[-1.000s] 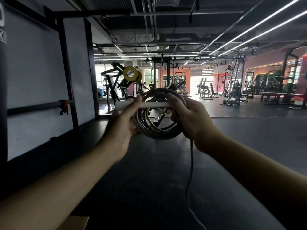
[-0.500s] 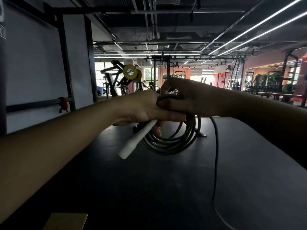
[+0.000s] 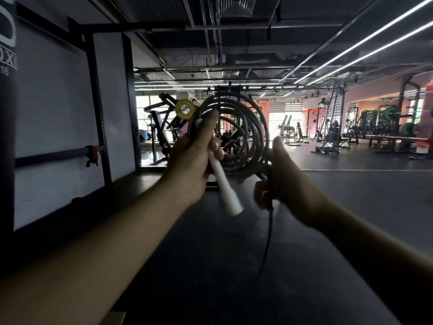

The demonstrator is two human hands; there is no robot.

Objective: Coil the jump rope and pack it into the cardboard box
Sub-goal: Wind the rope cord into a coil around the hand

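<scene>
The jump rope [image 3: 254, 127] is wound into a round coil of several grey loops, held up at chest height in front of me. My left hand [image 3: 194, 158] grips the coil's left side together with the white handle [image 3: 225, 186], which slants down to the right. My right hand [image 3: 283, 181] holds the rope at the coil's lower right, thumb up. A loose tail of rope [image 3: 267, 242] hangs from that hand toward the floor. A corner of the cardboard box [image 3: 112, 319] shows at the bottom edge.
A dark rubber gym floor [image 3: 222, 266] stretches ahead. A black rack frame with a white wall panel [image 3: 58, 127] stands at the left. Weight machines [image 3: 168, 127] stand behind the coil, with benches and racks [image 3: 384, 130] along the right wall.
My hands have come apart from the crossed position. The coil now stands upright, larger in view, and the white handle points down to the right instead of down to the left.
</scene>
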